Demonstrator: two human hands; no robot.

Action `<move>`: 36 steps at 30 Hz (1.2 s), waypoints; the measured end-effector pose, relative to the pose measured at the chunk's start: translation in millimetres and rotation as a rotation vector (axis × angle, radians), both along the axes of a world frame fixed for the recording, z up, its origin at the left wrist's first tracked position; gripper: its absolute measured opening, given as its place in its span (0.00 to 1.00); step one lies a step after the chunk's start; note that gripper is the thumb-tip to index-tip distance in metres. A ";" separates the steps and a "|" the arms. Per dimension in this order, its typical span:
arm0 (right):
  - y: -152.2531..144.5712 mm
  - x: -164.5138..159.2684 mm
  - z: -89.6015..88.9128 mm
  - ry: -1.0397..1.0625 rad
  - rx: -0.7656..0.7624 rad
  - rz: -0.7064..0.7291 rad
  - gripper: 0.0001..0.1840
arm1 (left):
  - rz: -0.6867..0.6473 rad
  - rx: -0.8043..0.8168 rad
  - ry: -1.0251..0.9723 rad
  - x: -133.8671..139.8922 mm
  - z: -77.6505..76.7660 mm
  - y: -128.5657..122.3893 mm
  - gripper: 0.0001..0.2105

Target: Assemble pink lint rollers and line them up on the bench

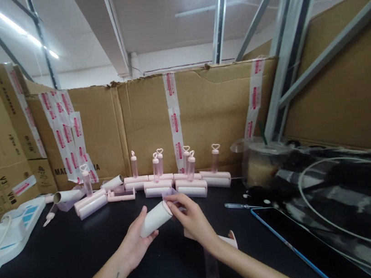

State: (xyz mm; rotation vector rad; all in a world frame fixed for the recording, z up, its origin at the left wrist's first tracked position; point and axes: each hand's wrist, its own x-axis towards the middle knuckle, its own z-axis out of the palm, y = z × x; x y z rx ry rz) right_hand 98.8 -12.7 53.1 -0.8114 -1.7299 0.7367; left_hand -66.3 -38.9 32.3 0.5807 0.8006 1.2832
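Note:
A white lint roller refill roll [155, 220] is tilted above the black table [149, 277]. My left hand [138, 240] is wrapped round its lower left end. At the roll's upper right end, the fingers of my right hand [194, 220] pinch its edge; a bit of clear film shows beside them. Under my right wrist lies a partly hidden white and pink roller piece [230, 240], with a clear tube [211, 269] nearer to me. Behind my hands stand several pink lint rollers [191, 188] with upright clear handles topped by heart loops.
Bare cardboard cores [67, 196] and an empty pink roller frame [121, 194] lie at the back left. A power strip [19, 233] sits far left. On the right are a blue screwdriver [238, 205], a tablet [288, 235], a drink cup [262, 169] and white cable [301, 187]. Cardboard [144, 117] walls the back.

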 end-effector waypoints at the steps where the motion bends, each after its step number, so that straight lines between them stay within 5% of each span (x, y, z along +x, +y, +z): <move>1: -2.5 0.6 0.0 -0.066 0.080 -0.019 0.11 | 0.009 0.009 0.007 1.0 -0.8 -1.5 0.15; 4: -8.0 1.7 -1.9 -0.226 0.235 -0.051 0.11 | 0.040 0.040 0.019 3.3 -2.5 -6.3 0.14; 8: -6.1 3.0 0.1 -0.268 0.262 -0.078 0.14 | 0.012 0.048 -0.043 5.1 -0.3 -9.7 0.13; 14: -2.0 19.9 21.8 -0.023 -0.146 0.184 0.19 | -0.072 0.190 -0.139 14.3 11.6 -12.2 0.10; 17: -2.3 37.4 24.7 -0.061 -0.276 0.213 0.22 | -0.295 0.251 -0.114 21.2 15.6 -13.7 0.15; 20: 3.6 56.1 23.7 0.200 -0.490 0.136 0.17 | -0.392 0.350 0.229 30.2 14.7 -9.9 0.22; 24: 14.3 71.4 27.7 0.592 -0.674 0.057 0.13 | -0.223 0.429 1.186 50.6 2.1 1.2 0.25; 27: 15.2 72.5 31.1 0.636 -0.717 0.039 0.11 | -0.198 0.472 1.468 65.5 -10.3 7.9 0.22; 29: 11.7 70.6 31.5 0.601 -0.688 0.071 0.12 | -0.160 0.474 1.404 69.6 -15.1 10.6 0.18; 32: 4.3 68.0 30.7 0.505 -0.598 0.118 0.14 | -0.175 0.430 1.052 63.1 -12.5 10.6 0.14; 36: -2.5 66.0 30.0 0.331 -0.377 -0.021 0.18 | -0.291 0.264 0.522 36.3 5.8 0.6 0.23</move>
